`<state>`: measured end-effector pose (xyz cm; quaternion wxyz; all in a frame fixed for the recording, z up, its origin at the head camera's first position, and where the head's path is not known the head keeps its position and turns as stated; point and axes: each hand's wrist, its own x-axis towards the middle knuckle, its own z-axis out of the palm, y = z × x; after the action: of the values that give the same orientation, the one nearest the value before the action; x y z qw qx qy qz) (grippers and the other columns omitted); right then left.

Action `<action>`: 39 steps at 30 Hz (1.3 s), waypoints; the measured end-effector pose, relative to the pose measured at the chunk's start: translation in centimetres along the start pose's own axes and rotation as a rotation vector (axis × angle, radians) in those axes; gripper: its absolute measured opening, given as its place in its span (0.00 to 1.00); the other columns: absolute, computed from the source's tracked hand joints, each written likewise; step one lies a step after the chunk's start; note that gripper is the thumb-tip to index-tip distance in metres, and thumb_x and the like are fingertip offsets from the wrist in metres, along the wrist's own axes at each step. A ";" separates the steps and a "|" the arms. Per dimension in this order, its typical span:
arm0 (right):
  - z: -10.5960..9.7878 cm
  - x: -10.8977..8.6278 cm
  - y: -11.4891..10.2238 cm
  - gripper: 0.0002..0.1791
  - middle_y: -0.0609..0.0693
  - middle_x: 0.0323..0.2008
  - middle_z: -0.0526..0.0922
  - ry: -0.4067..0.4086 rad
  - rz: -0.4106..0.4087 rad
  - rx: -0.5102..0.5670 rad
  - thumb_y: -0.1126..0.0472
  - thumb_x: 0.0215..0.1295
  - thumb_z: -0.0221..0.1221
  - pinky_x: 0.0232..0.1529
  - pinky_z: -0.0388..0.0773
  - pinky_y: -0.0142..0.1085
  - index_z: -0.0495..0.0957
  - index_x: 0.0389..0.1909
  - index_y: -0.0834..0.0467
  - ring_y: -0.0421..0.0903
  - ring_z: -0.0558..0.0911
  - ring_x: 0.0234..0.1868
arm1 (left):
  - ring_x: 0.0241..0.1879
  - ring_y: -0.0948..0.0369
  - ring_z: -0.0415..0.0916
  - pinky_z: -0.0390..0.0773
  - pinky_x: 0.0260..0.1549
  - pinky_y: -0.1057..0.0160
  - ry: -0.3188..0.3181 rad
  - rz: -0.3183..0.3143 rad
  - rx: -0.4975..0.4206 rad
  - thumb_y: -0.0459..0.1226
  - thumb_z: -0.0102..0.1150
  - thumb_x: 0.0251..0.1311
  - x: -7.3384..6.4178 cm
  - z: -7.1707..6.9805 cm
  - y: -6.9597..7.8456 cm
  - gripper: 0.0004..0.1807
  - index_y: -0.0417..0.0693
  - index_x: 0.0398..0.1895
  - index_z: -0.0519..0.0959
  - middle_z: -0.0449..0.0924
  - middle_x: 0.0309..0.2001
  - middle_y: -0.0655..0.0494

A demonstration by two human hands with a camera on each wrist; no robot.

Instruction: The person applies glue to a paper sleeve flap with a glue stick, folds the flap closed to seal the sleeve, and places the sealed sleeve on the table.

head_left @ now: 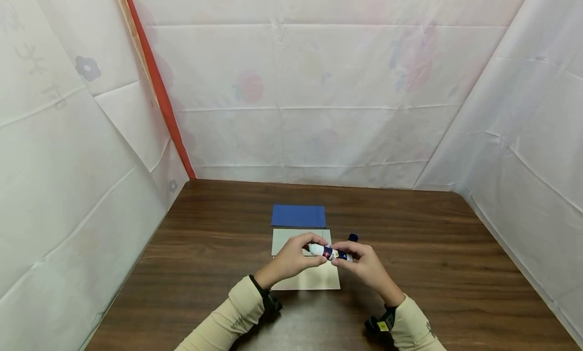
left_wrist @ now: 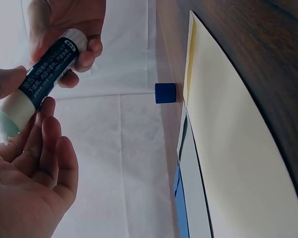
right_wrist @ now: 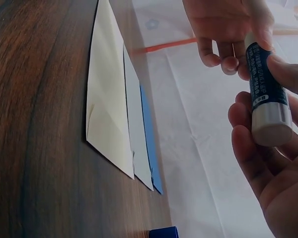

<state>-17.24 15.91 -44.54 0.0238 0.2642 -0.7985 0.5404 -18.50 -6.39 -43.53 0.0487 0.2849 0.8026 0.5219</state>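
A glue stick (head_left: 329, 252) with a dark blue label is held in the air between both hands, uncapped, its pale glue tip facing left. My left hand (head_left: 291, 260) pinches it with thumb and fingers near the glue end. At the white base end, my right hand (head_left: 364, 264) grips the tube between thumb and fingers. The dark blue cap (left_wrist: 165, 92) stands on the table behind the right hand. Below the hands lies a cream folded paper (head_left: 314, 280), partly covered from the head view by the hands.
Beyond the cream paper, a pale grey paper (head_left: 282, 240) and a blue paper (head_left: 298, 216) lie in a column on the brown wooden table (head_left: 205, 250). White patterned cloth (head_left: 319, 133) hangs behind and on both sides, with a red strip (head_left: 159, 88) at the left corner.
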 end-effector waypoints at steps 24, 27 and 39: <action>-0.7 0.2 -0.1 0.15 0.56 0.37 0.85 -0.076 0.062 -0.058 0.63 0.60 0.66 0.35 0.79 0.31 0.83 0.47 0.63 0.32 0.77 0.33 | 0.36 0.66 0.73 0.76 0.40 0.62 0.074 -0.016 -0.083 0.38 0.69 0.55 0.1 -0.8 -0.1 0.13 0.47 0.44 0.83 0.83 0.41 0.52; -1.1 0.0 0.2 0.16 0.56 0.36 0.84 -0.099 0.073 -0.083 0.63 0.60 0.66 0.34 0.79 0.32 0.82 0.47 0.64 0.32 0.76 0.32 | 0.36 0.67 0.73 0.76 0.39 0.64 0.078 -0.013 -0.085 0.39 0.69 0.55 0.1 -0.8 0.0 0.14 0.46 0.44 0.83 0.83 0.41 0.49; -1.5 0.0 0.6 0.12 0.54 0.34 0.84 -0.155 0.056 -0.139 0.60 0.61 0.66 0.32 0.78 0.30 0.84 0.43 0.62 0.32 0.76 0.31 | 0.34 0.65 0.75 0.76 0.33 0.68 0.076 -0.011 -0.068 0.38 0.72 0.53 0.1 -0.9 -0.2 0.13 0.48 0.42 0.84 0.84 0.38 0.53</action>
<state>-17.92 17.38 -44.47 -0.0350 0.2806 -0.8407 0.4618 -19.03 -7.12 -43.28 0.0310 0.2585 0.7872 0.5590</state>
